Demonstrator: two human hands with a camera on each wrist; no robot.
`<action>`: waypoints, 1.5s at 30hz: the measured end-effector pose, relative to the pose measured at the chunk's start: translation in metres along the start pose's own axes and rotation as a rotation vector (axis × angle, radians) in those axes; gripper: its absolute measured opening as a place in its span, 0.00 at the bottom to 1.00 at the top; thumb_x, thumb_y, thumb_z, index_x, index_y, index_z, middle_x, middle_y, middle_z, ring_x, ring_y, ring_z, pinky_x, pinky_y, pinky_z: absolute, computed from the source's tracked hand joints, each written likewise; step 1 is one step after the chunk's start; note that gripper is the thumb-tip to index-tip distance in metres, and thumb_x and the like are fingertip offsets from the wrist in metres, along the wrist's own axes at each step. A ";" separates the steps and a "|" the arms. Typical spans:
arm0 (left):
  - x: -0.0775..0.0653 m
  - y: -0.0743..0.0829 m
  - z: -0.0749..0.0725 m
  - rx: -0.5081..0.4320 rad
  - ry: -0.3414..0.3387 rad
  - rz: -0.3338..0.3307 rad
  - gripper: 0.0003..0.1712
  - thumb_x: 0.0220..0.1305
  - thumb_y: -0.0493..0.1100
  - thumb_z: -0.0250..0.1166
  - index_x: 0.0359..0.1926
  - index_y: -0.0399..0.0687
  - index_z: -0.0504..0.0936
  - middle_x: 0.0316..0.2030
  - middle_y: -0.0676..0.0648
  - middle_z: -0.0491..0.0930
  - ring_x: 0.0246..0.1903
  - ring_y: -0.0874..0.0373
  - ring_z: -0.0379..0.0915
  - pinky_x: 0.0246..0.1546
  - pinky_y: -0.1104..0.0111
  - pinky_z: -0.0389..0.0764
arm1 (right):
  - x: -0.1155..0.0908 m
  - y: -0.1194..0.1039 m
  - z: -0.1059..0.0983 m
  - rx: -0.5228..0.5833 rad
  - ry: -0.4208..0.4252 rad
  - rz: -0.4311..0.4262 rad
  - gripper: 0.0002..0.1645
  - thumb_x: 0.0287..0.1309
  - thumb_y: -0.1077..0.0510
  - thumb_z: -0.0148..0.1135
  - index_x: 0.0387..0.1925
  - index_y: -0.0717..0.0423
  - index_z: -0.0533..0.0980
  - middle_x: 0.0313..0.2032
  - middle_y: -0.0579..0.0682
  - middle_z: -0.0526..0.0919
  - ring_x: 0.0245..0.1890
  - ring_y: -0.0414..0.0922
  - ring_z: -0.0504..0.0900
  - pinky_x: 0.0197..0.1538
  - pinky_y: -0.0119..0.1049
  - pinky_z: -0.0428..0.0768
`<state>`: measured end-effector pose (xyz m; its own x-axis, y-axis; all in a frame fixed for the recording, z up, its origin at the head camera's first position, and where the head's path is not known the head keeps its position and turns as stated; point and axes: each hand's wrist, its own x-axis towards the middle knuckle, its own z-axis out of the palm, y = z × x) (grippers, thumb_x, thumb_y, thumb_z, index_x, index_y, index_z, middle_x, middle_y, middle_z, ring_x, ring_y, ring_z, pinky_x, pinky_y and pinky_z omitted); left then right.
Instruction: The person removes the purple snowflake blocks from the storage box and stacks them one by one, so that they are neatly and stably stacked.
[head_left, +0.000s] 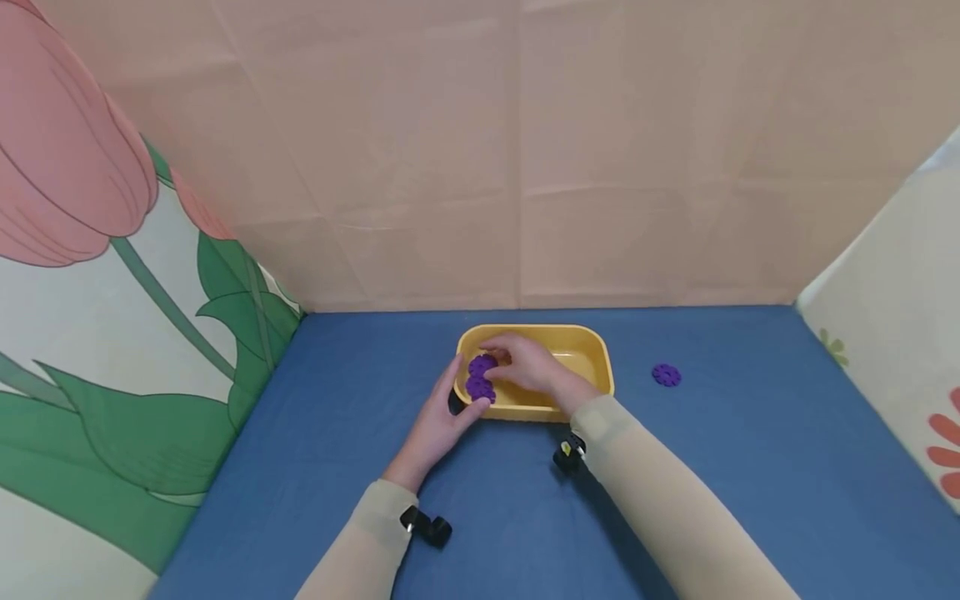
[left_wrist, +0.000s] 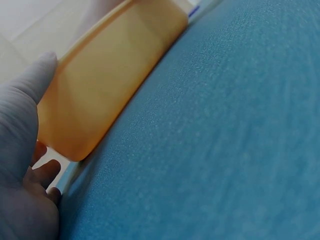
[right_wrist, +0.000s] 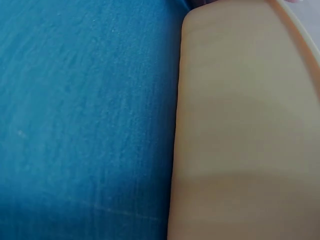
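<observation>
A shallow yellow plastic tub [head_left: 577, 340] sits on the blue surface. My left hand [head_left: 437, 421] holds its left end, thumb at the near rim and fingers along the end wall. In the left wrist view the thumb [left_wrist: 37, 77] lies against the tub's outer wall [left_wrist: 107, 75], with fingertips round the corner. Purple flower-shaped discs [head_left: 480, 388] lie inside the tub's left end. My right hand [head_left: 525, 364] reaches over the near rim, its thumb and fingers bent around the upper purple disc [head_left: 481, 365]. The right wrist view shows mostly the tub's wall [right_wrist: 245, 110]; that hand is almost wholly hidden there.
Another purple flower-shaped disc [head_left: 666, 375] lies on the blue cloth [head_left: 720, 433] right of the tub. A plain pinkish-beige backdrop [head_left: 517, 167] stands behind, with a flower-printed panel [head_left: 150, 333] at the left and a white one [head_left: 900, 317] at the right.
</observation>
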<state>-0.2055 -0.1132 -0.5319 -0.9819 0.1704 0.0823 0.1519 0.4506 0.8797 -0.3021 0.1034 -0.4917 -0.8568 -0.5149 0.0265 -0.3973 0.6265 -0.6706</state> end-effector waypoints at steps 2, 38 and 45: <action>0.000 0.000 0.000 -0.003 0.000 0.001 0.55 0.76 0.60 0.73 0.91 0.64 0.51 0.87 0.48 0.53 0.85 0.44 0.48 0.82 0.38 0.54 | -0.001 0.000 0.000 -0.013 -0.004 -0.009 0.31 0.72 0.56 0.76 0.73 0.50 0.81 0.63 0.53 0.86 0.61 0.51 0.83 0.73 0.53 0.78; 0.001 0.003 0.000 0.001 0.000 0.007 0.54 0.77 0.58 0.73 0.91 0.64 0.50 0.88 0.48 0.52 0.86 0.45 0.47 0.83 0.39 0.51 | -0.003 0.000 0.005 -0.196 -0.073 -0.105 0.29 0.76 0.51 0.72 0.73 0.50 0.81 0.64 0.58 0.80 0.63 0.57 0.76 0.69 0.56 0.76; 0.000 0.004 0.001 0.004 0.004 -0.002 0.54 0.77 0.58 0.73 0.91 0.64 0.50 0.88 0.49 0.52 0.86 0.45 0.47 0.83 0.38 0.51 | -0.004 0.001 0.006 -0.202 -0.072 -0.105 0.27 0.76 0.51 0.72 0.72 0.47 0.82 0.65 0.57 0.80 0.64 0.56 0.75 0.70 0.56 0.75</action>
<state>-0.2049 -0.1105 -0.5288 -0.9826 0.1663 0.0828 0.1508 0.4540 0.8782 -0.2972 0.1020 -0.4971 -0.7846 -0.6193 0.0304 -0.5467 0.6678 -0.5051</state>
